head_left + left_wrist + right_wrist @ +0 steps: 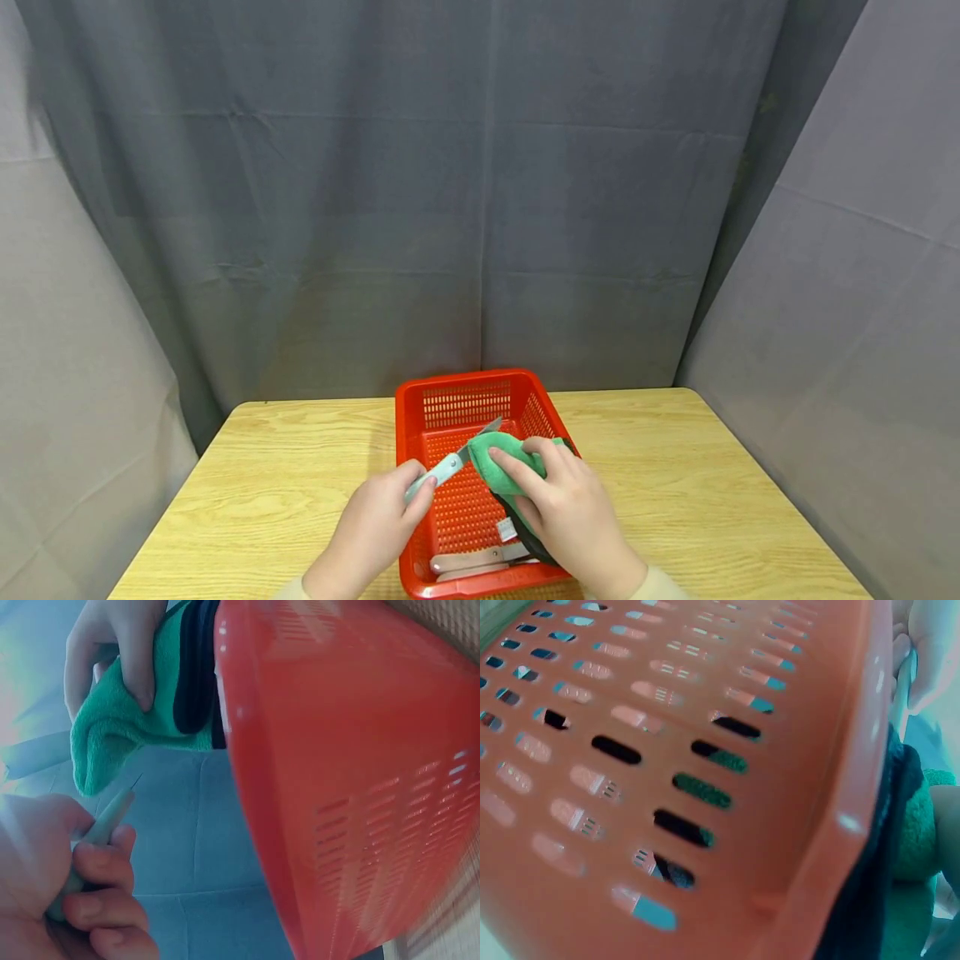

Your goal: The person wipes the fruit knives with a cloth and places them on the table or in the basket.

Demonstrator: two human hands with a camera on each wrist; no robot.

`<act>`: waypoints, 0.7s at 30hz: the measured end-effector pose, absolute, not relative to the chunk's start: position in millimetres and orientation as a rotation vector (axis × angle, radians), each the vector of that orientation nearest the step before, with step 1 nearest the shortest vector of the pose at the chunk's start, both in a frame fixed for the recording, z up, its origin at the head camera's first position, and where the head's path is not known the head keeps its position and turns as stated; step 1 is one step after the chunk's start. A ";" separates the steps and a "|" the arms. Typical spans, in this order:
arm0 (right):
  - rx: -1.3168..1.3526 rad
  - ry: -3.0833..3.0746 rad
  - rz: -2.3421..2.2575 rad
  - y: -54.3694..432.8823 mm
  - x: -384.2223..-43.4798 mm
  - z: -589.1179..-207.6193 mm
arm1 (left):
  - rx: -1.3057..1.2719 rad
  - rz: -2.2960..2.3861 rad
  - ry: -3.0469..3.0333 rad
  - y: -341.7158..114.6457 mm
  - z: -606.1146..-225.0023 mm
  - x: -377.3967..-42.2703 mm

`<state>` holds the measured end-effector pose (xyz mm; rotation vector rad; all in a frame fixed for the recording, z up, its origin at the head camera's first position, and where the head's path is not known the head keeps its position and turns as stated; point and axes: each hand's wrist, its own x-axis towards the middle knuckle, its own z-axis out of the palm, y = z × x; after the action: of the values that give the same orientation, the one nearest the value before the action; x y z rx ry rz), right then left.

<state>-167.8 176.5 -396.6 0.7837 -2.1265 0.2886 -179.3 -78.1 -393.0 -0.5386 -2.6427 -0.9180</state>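
Note:
My left hand grips the pale blue handle of a knife, seen also as a knife handle in the left wrist view. The blade points up and right over the basket, its tip showing past the cloth. In my right hand is a green cloth with a dark border, bunched under the fingers. The cloth lies across the middle of the blade in the head view; whether it wraps the blade is hidden. Part of the cloth hangs into the red basket, and a white tag shows on it.
Inside the basket's near end lie a beige-handled knife and another pale handle just below it. The basket stands on a wood-grain table. Grey curtains hang behind, with pale cloth screens on both sides.

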 end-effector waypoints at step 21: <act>0.687 -2.157 0.230 178.7 -170.7 -400.6 | -0.634 -0.918 -2.629 -73.8 -391.0 -172.8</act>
<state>-170.7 178.7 -400.6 0.6871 -2.1573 0.2295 -172.8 -73.8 -391.0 -0.6337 -2.6286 -0.9182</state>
